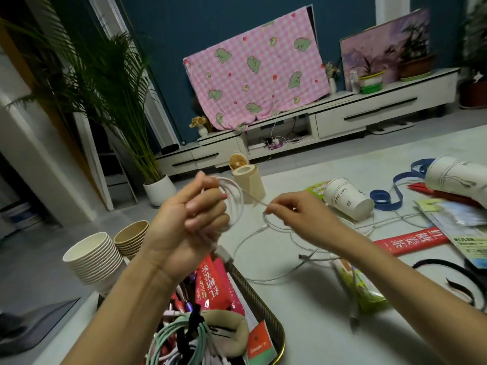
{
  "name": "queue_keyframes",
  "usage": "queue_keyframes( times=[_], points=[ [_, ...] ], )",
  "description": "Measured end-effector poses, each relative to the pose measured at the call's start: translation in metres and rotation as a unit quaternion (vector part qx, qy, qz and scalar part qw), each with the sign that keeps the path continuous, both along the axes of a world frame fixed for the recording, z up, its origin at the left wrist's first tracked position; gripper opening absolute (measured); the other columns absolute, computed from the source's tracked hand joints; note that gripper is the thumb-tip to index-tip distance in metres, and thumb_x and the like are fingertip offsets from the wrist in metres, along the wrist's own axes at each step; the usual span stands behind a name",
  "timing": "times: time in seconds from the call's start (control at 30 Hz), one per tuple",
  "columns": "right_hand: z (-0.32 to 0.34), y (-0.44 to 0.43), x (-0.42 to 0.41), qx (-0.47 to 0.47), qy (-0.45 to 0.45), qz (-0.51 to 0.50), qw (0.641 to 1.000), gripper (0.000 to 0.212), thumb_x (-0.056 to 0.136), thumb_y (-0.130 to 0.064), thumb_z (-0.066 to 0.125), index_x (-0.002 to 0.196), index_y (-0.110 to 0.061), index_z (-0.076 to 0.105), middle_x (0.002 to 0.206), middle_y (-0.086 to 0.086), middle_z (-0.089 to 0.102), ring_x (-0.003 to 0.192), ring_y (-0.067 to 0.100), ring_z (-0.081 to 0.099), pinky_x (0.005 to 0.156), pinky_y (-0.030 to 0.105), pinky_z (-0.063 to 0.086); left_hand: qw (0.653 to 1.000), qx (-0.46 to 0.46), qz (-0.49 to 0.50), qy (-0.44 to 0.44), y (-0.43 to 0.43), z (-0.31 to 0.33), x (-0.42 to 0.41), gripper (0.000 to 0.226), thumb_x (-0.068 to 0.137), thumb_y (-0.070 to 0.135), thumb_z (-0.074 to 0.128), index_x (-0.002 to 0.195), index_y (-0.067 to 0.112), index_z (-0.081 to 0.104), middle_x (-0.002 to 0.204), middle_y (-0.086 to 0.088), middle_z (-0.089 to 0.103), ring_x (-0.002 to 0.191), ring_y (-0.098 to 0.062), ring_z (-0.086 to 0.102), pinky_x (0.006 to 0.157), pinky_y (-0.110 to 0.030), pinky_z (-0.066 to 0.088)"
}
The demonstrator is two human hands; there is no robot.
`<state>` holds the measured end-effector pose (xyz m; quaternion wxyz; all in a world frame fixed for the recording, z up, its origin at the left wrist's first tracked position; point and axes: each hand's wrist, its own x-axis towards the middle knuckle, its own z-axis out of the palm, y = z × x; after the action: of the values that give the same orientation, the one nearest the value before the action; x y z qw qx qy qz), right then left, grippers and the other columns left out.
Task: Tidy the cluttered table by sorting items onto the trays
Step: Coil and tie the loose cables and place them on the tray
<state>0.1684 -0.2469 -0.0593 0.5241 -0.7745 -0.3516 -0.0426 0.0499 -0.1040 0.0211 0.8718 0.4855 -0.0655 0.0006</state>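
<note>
- Evidently the step in hand is coiling. The left hand [195, 214], raised above the far end of the tray [274, 317], has its fingers curled round several loops of a white cable [235, 198].
- Beyond the tray and to its right, the right hand [292, 209] pinches a single strand of that cable between thumb and forefinger. Its other fingers are loosely bent, and the strand runs straight from the pinch to the coil.
- The rest of the cable lies slack on the table [303, 325] just right of the tray, in wide loops. It trails off towards a tipped cup [347, 197] farther to the right.
- Inside the tray are red packets [210, 285], a green cable bundle [179, 330] and a beige headband [232, 335], so the sorting seems partly done.
- Waiting to the right of the tray are the tipped cup, a blue ribbon [387, 198], a long red packet [411, 239] and a green snack bag [366, 288]. Two stacks of paper cups [95, 259] stand to its left.
- The next move likely calls for the right hand to lead the strand round the coil and slide its pinch down the slack. The left hand would need to hold the loops together.
- The slack passes close to the snack bag and could drag it. Once wound, the coil only has to be lowered into the tray below.
</note>
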Motion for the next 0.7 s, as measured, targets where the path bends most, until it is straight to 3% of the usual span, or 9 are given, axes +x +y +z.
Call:
queue_keyframes(
  times=[0.07,0.13,0.23,0.33,0.4,0.5,0.6,0.7],
  points=[
    [0.003,0.008,-0.015,-0.151,-0.124,-0.026,0.980,0.023,0.096,-0.030,0.048,0.096,-0.019,0.068,0.091,0.002,0.068,0.084,0.020,0.059,0.067,0.030,0.041,0.990,0.069,0.119,-0.013,0.000,-0.003,0.011,0.038,0.099,0.029,0.033,0.069,0.015,0.052,0.039,0.007,0.039,0.029,-0.001,0.032,0.034,-0.012,0.031],
    [0.005,0.014,-0.033,-0.228,-0.233,-0.024,0.945,0.026,0.097,-0.033,0.040,0.097,-0.019,0.062,0.097,0.004,0.064,0.091,0.026,0.057,0.064,0.029,0.032,0.955,0.201,0.215,-0.023,-0.002,-0.012,0.023,0.034,0.100,0.028,0.031,0.078,0.011,0.050,0.044,0.004,0.052,0.037,-0.005,0.049,0.039,-0.014,0.040],
    [0.012,0.017,-0.056,-0.221,-0.298,0.021,0.928,0.025,0.097,-0.030,0.039,0.094,-0.016,0.060,0.096,0.006,0.061,0.091,0.027,0.057,0.062,0.030,0.032,0.896,0.362,0.255,-0.031,-0.009,-0.030,0.032,0.035,0.102,0.022,0.027,0.077,0.008,0.048,0.055,-0.001,0.067,0.052,-0.010,0.064,0.047,-0.015,0.047],
    [0.020,0.014,-0.060,-0.202,-0.325,0.041,0.923,0.021,0.093,-0.025,0.046,0.101,-0.018,0.064,0.106,0.005,0.061,0.094,0.025,0.058,0.065,0.031,0.036,0.848,0.476,0.230,-0.018,-0.013,-0.048,0.035,0.038,0.100,0.025,0.033,0.072,0.013,0.056,0.053,0.008,0.061,0.055,-0.005,0.056,0.054,-0.015,0.042],
    [0.024,0.010,-0.058,-0.189,-0.323,0.050,0.926,0.021,0.092,-0.025,0.047,0.103,-0.022,0.065,0.108,0.002,0.063,0.095,0.023,0.058,0.066,0.029,0.035,0.856,0.470,0.215,0.022,-0.013,-0.052,0.034,0.040,0.099,0.026,0.039,0.065,0.017,0.059,0.052,0.008,0.058,0.055,-0.009,0.053,0.054,-0.021,0.040],
    [0.031,0.003,-0.052,-0.153,-0.282,0.072,0.944,0.015,0.088,-0.030,0.058,0.092,-0.025,0.071,0.092,-0.005,0.067,0.085,0.015,0.059,0.067,0.027,0.041,0.859,0.480,0.170,0.047,-0.011,-0.049,0.028,0.046,0.096,0.017,0.043,0.056,0.019,0.066,0.048,0.004,0.063,0.045,-0.008,0.059,0.046,-0.015,0.044],
    [0.035,-0.002,-0.042,-0.090,-0.187,0.112,0.972,0.010,0.079,-0.026,0.072,0.081,-0.018,0.075,0.070,-0.010,0.061,0.068,0.006,0.055,0.066,0.027,0.045,0.882,0.456,0.093,0.070,-0.010,-0.044,0.019,0.034,0.097,0.020,0.040,0.076,0.012,0.065,0.051,-0.008,0.063,0.050,-0.023,0.062,0.060,-0.031,0.054],
    [0.037,-0.004,-0.036,0.004,-0.090,0.159,0.983,0.007,0.074,-0.014,0.077,0.076,-0.008,0.075,0.071,0.004,0.070,0.069,0.014,0.062,0.067,0.029,0.049,0.929,0.354,0.055,0.097,-0.011,-0.042,0.015,0.043,0.099,0.026,0.034,0.063,0.008,0.050,0.038,-0.001,0.041,0.033,-0.013,0.044,0.040,-0.020,0.042]
  ],
)
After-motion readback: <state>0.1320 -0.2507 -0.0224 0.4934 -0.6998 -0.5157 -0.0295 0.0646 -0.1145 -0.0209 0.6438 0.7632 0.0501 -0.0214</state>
